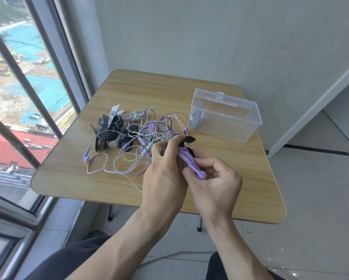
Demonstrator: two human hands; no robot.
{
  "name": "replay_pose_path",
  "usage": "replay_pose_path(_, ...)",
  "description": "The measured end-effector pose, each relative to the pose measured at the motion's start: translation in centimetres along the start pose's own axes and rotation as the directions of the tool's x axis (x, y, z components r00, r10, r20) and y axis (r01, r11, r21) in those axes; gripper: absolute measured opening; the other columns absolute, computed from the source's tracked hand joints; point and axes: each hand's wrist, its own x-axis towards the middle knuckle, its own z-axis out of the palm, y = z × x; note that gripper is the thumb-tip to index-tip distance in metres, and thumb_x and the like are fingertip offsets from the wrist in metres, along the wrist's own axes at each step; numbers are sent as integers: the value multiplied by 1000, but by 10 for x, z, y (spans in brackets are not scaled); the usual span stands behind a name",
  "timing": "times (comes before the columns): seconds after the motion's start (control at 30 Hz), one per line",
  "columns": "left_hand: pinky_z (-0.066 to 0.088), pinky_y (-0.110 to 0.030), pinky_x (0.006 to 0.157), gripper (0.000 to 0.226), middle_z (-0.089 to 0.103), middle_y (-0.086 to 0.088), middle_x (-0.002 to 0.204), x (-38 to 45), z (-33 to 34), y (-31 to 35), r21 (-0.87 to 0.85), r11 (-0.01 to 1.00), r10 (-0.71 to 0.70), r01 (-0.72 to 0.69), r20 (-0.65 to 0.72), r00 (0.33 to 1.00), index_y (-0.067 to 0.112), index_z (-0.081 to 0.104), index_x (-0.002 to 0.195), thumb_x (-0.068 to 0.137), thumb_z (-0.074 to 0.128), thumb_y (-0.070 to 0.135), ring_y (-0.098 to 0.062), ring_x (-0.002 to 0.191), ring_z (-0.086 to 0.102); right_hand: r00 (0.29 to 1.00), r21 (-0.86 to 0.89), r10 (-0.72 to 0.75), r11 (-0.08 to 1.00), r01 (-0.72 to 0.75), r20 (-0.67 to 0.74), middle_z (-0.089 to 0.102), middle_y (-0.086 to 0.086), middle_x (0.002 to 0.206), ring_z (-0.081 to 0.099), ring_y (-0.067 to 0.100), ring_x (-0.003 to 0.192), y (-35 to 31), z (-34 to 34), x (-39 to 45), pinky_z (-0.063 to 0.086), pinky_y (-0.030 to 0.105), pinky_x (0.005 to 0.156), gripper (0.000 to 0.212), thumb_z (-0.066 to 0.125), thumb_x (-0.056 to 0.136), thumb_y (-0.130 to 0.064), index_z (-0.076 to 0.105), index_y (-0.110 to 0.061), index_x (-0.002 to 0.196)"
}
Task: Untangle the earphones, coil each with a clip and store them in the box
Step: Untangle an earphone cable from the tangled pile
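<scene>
Nearest us, right hand (pixel 214 178) pinches a purple coil (pixel 189 160); left hand (pixel 165 170) fingers (pixel 175 141) clamp a dark clip (pixel 188 139) round it. We judge the step: clipping the second earphone. Next calls for closing the clip, then moving it to the box (pixel 226 115), which holds one white coil (pixel 197 116). Tangle (pixel 149 134) on the tabletop (pixel 240 168): we cannot count the cords. Clips (pixel 113 130): one pile, count unclear.

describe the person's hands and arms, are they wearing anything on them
Both the left hand and the right hand are bare: no gloves, rings, watch or bracelet show. Both forearms are uncovered as far as the frame's lower edge, with no sleeve in view. Dark trousers cover the lap below.
</scene>
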Motion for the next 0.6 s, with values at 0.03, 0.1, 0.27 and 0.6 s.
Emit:
replay_pose_path(0.03, 32, -23, 63, 66, 42, 12, 117, -1, 0, 1, 10, 1000, -5, 5, 1, 1000, 53, 37, 128, 83, 64, 13, -10, 87, 55, 1000, 24, 17, 1000, -17, -6, 79, -5, 89, 76, 14, 79, 0, 1, 0, 57, 28, 70, 16, 72, 60, -7, 74, -13, 75)
replay_pose_path(0.1, 34, -29, 62, 67, 43, 11, 122, -3, 3, 1, 45, 999, -23, 22, 16, 1000, 51, 35, 136, 87, 59, 14, -20, 83, 61, 999, 67, 45, 997, -43, -26, 79, -6, 87, 76, 15, 79, 0, 2, 0, 57, 27, 70, 15, 73, 59, -4, 74, -9, 73)
replay_pose_path(0.27, 43, -35, 56, 79, 46, 7, 124, -9, 6, 1, 95, 995, 5, -11, 62, 998, 49, 17, 152, 87, 42, 12, -28, 78, 60, 999, 135, 25, 991, -21, -28, 77, -8, 78, 76, 11, 80, -2, -3, 8, 54, 17, 67, 27, 74, 59, 14, 70, -11, 69)
replay_pose_path(0.6, 53, -46, 60, 54, 58, 5, 109, -7, 3, -9, 88, 996, 23, -30, 82, 996, 44, 30, 146, 96, 36, 23, -27, 62, 62, 976, 38, 64, 997, -74, 207, 78, -1, 78, 76, 24, 76, 1, -23, 29, 62, 45, 72, 17, 69, 57, -1, 69, -17, 61)
